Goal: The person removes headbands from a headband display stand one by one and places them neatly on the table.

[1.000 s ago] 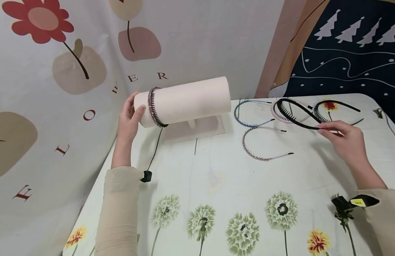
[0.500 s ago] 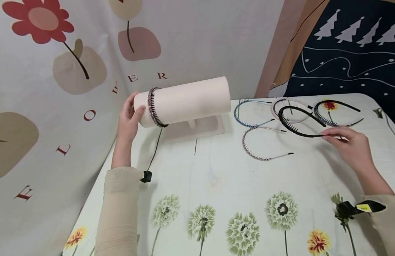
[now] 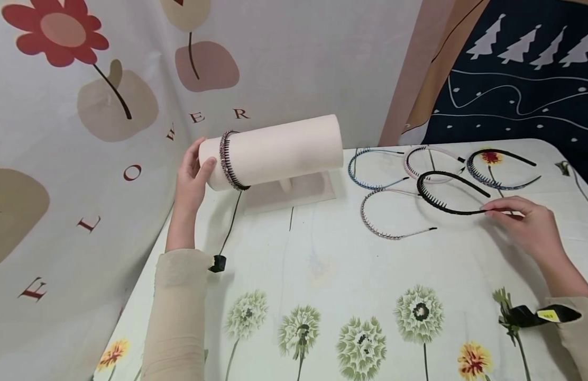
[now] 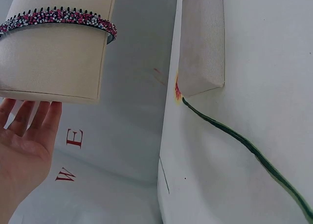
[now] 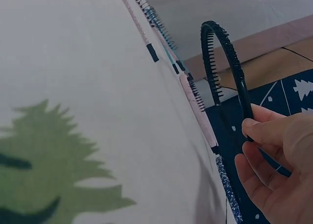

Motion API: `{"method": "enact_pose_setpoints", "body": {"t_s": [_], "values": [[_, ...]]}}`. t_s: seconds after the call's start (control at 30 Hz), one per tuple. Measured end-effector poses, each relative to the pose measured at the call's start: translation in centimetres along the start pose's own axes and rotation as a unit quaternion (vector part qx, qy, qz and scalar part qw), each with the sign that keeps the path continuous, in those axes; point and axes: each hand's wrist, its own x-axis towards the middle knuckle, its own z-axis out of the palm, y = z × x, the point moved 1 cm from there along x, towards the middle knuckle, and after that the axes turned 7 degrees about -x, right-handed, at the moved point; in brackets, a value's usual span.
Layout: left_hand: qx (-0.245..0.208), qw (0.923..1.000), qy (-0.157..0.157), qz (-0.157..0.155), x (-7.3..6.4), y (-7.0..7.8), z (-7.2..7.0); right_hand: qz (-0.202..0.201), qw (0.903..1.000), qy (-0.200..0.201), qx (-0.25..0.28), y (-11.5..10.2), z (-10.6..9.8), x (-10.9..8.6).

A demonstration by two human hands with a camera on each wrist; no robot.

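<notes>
My left hand grips the left end of a pale, padded cylinder on a stand, thumb in front and fingers behind. Around that end sits a toothed headband, whose pink and white stones show in the left wrist view. Over the table's right half, my right hand pinches one end of a black toothed headband between thumb and fingers. It is raised off the cloth, its curved part pointing left. The right wrist view shows the black headband with its teeth on the inner side.
Several headbands lie at the back right: a blue one, a pale pink one, a glittery dark one, and a pink glitter one nearer me. The cylinder's flat base rests on the flowered tablecloth, close to the back curtain.
My right hand has drawn the black headband toward me and slightly right, away from the other headbands. My left hand and the cylinder have stayed in place.
</notes>
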Motion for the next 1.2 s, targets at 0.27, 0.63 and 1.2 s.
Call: {"method": "enact_pose_setpoints", "body": {"t_s": [0.27,0.63,1.2], "values": [[-0.011,0.9999,0.001,-0.001,0.0,-0.1,0.0,-0.006,0.9993,-0.010,-0.035,0.7,0.1,-0.4],[-0.013,0.9999,0.000,0.009,0.1,-0.5,-0.1,-0.013,0.9974,-0.021,-0.067,1.8,-0.1,-0.5],[-0.015,0.9999,-0.002,0.008,0.1,-0.4,-0.2,0.047,0.9918,-0.048,-0.108,4.7,0.0,-0.1]]}}
